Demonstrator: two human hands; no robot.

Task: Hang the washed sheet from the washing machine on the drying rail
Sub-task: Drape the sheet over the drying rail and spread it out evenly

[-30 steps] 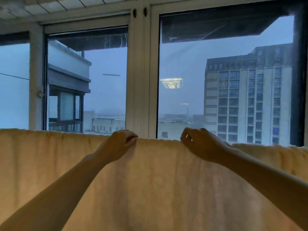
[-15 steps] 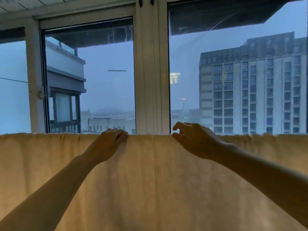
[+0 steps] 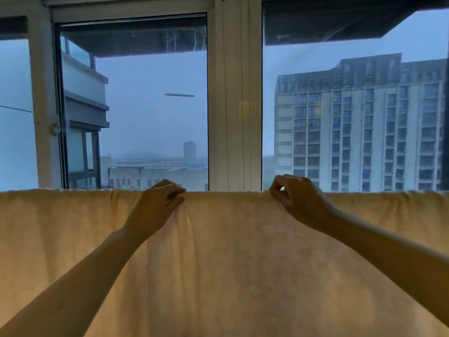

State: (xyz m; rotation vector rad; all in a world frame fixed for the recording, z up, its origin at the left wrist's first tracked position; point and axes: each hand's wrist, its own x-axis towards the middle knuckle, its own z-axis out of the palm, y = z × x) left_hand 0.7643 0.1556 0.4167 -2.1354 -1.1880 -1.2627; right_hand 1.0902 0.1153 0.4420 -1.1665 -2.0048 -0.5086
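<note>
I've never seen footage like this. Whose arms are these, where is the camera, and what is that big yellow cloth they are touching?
There is no machine here. A person wears one wide-angle camera on the head, so you look along their own bare arms. The left hand and the right hand each grip the top fold of a pale yellow cloth sheet, which hangs spread across the whole width of the picture. The drying rail under that fold is hidden by the cloth. Behind it stands a white-framed window, and through the glass you see a tall grey apartment block.
</note>
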